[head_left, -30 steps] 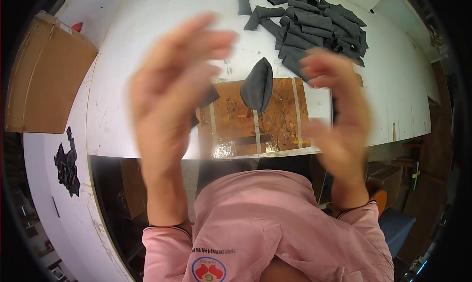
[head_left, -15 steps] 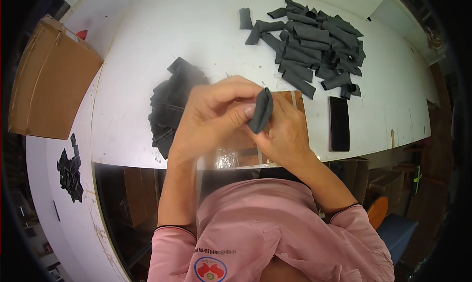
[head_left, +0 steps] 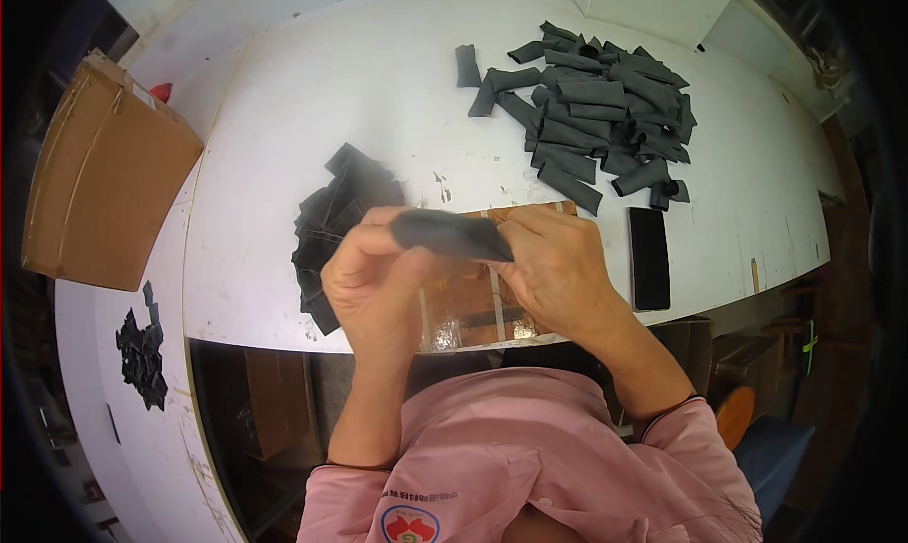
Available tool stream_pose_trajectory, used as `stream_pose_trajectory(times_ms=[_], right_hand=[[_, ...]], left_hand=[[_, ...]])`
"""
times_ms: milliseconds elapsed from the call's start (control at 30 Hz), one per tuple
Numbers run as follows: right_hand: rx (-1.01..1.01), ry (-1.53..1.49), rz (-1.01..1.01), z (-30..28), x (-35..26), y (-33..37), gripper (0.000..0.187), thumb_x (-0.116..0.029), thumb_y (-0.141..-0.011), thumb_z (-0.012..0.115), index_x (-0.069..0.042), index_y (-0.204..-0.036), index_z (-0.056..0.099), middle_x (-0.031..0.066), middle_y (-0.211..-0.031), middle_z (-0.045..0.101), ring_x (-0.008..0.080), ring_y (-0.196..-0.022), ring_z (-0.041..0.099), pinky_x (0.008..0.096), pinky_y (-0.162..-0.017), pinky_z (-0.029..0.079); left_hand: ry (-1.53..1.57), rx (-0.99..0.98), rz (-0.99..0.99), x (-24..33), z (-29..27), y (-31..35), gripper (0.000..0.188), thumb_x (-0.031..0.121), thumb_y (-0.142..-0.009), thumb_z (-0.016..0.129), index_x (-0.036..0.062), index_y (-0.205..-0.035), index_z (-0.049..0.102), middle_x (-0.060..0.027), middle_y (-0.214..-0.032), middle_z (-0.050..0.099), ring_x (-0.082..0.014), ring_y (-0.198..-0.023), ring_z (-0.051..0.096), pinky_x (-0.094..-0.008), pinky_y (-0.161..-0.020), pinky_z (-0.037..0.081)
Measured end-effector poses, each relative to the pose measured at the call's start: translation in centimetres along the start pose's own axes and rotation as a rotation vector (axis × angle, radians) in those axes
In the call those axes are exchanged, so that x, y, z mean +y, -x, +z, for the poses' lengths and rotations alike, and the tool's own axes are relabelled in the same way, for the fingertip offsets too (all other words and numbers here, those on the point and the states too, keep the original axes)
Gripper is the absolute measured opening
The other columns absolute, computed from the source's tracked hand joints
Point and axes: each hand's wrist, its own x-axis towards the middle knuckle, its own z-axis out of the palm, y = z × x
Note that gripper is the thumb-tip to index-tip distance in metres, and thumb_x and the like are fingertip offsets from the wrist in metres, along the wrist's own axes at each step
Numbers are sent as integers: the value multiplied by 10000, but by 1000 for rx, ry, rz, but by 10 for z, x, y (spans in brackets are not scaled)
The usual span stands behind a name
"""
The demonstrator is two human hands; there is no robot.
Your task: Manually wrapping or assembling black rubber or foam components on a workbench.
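Observation:
Stretched level between my two hands is a dark grey fabric tube (head_left: 449,234), a little blurred. My left hand (head_left: 371,283) grips its left end, thumb below and fingers behind. At the other end, my right hand (head_left: 566,271) pinches it with the fingers curled. Both hands are raised over a brown board covered in clear tape (head_left: 463,302) at the table's front edge. Partly behind my left hand lies a heap of dark fabric pieces with visible seams (head_left: 326,207). Farther off to the right is a large pile of similar grey fabric tubes (head_left: 591,98).
A black phone (head_left: 649,259) lies right of the board. One lone fabric tube (head_left: 467,66) sits left of the pile. On the left stand a cardboard box (head_left: 118,174) and, nearer, a small heap of dark scraps (head_left: 142,359). The white table (head_left: 274,117) curves along its front edge.
The fabric tube has swung from nearly upright, end toward me, to lying crosswise. My hands have moved apart, the left one now at the tube's left end. The view has shifted slightly.

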Motion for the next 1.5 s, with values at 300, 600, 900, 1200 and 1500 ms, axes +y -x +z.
stream_pose_trajectory(times_ms=[300, 600, 900, 1200, 1500], right_hand=[[-24, -135, 28, 11, 8, 8, 266, -266, -746, 581, -4, -717, 548, 108, -615, 534, 287, -596, 545, 378, -499, 424], [-139, -254, 95, 27, 26, 19, 232, -203, -780, 510, 12, -696, 532, 156, -633, 535, 332, -595, 530, 398, -509, 413], [-121, -140, -40, -10, 6, -5, 332, -310, -763, 566, -14, -613, 539, 115, -560, 522, 280, -570, 541, 363, -499, 417], [-261, -468, 119, -13, 20, -15, 373, -324, -799, 546, -6, -604, 560, 85, -490, 511, 229, -452, 516, 325, -452, 406], [338, -1079, 758, 2, 87, -2, 388, -357, -884, 398, 9, -933, 516, 20, -592, 526, 46, -486, 436, 173, -467, 347]], left_hand=[[68, -221, -409, -5, 17, -19, 177, 22, -679, 651, -32, -833, 585, -75, -848, 573, -114, -758, 541, -225, -675, 438], [-389, -236, -284, -7, 36, -9, 97, -10, -707, 624, -21, -796, 588, -32, -709, 548, -84, -657, 505, -201, -592, 409], [257, 63, -129, 5, 8, -9, 115, 105, -847, 485, 3, -835, 536, -120, -838, 570, -191, -771, 525, -316, -738, 418], [-472, 113, -63, -29, -27, -31, 155, 78, -822, 513, -40, -910, 560, -84, -853, 587, -113, -781, 528, -232, -720, 413], [-1828, 141, -464, -113, -158, -126, 330, 241, -730, 544, 4, -960, 540, -228, -981, 546, -368, -935, 511, -416, -780, 428]])
